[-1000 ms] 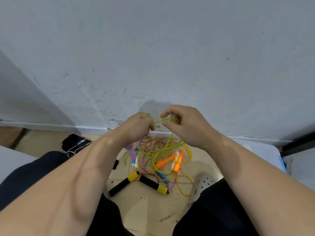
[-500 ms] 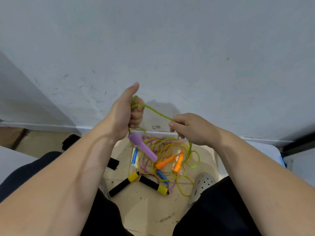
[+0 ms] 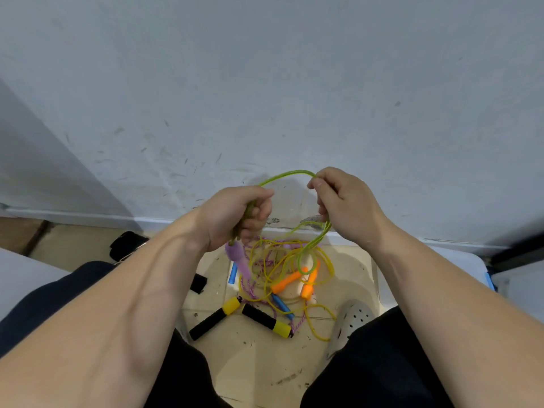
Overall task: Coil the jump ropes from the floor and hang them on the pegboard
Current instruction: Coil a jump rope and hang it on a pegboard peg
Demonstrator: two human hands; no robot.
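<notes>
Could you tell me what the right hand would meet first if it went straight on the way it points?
Probably the arch of green jump rope strung between the right hand and the left hand, then the white wall behind; depth is hard to judge.

The tangle of jump ropes [image 3: 284, 285] is lying on the floor [image 3: 259, 363] near its far edge, below the wall [image 3: 265, 83]. A shoe [image 3: 351, 318] is resting just right of it. Above, a rope loop [image 3: 290, 172] is spanning between the left hand [image 3: 232, 216] and the right hand [image 3: 347, 204].
</notes>
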